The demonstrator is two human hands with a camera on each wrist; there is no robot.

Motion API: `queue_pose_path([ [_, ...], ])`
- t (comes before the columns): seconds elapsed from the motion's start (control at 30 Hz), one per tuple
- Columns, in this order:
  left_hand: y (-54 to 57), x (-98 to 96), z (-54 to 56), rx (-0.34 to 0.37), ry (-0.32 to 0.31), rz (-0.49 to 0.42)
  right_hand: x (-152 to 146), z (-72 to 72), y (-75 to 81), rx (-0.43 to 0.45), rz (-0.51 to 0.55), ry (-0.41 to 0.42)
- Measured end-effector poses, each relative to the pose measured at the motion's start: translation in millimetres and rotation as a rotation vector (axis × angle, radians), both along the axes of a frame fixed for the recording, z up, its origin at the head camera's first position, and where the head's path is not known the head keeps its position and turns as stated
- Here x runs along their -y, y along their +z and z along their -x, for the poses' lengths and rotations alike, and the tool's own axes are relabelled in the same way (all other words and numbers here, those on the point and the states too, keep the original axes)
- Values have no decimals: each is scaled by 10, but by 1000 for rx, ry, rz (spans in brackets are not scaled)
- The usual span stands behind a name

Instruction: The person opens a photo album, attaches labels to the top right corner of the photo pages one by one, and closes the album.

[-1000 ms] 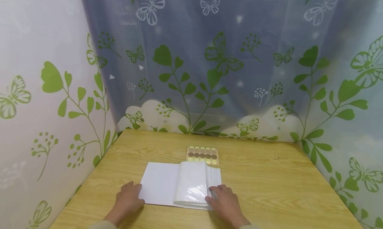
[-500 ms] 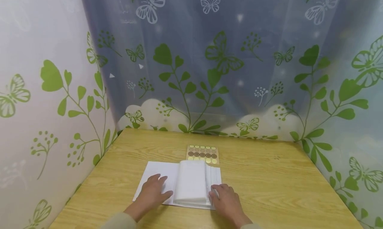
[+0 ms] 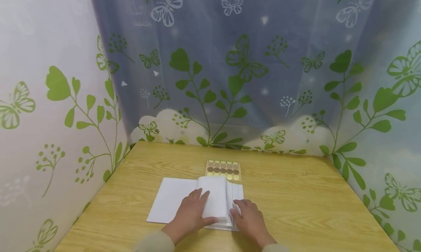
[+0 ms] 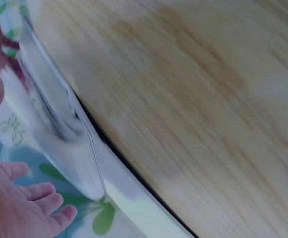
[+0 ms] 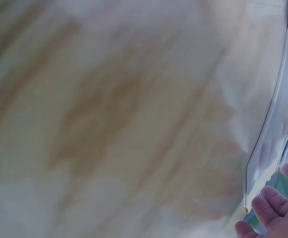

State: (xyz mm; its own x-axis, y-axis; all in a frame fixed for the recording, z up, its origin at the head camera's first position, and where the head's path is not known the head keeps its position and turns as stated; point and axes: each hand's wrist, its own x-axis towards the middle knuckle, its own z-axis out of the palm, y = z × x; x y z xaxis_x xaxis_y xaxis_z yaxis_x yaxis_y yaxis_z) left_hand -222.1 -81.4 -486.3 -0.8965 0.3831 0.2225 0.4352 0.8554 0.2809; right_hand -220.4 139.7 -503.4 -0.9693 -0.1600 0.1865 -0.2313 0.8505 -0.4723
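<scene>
A white album (image 3: 174, 195) with clear sleeves lies spread on the table, its left side flat. A thick stack of sleeve pages (image 3: 215, 197) bulges up in the middle. My left hand (image 3: 190, 213) reaches over the stack, thumb and fingers spread around its lower left part. At the right side, my right hand (image 3: 250, 219) rests by the thinner pages, with thumb and forefinger at their edge. In the left wrist view the album (image 4: 74, 163) is seen edge-on beside the spread fingers. The right wrist view shows loosely bent fingers (image 5: 270, 206) near the album's corner.
Just behind the album lies a card of round stickers (image 3: 223, 169) in rows, partly covered by the pages. The wooden table (image 3: 306, 204) runs back to a curtain (image 3: 210, 80) printed with leaves and butterflies, which also hangs at both sides.
My left hand has moved right, from the album's left edge across the flat side onto the raised pages. The right hand has stayed nearly still at the right edge.
</scene>
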Motion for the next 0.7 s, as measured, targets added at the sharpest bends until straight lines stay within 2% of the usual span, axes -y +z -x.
queue_pose_path([
  [0.2,-27,-189,31,-85,-22,85,27,43,34,4,-15,-1],
  [0.5,-58,-339,59,-56,-7,115,31,118,32,29,0,-42],
  [0.7,-97,-344,66,-80,0,127,48,178,11,27,-10,-51],
])
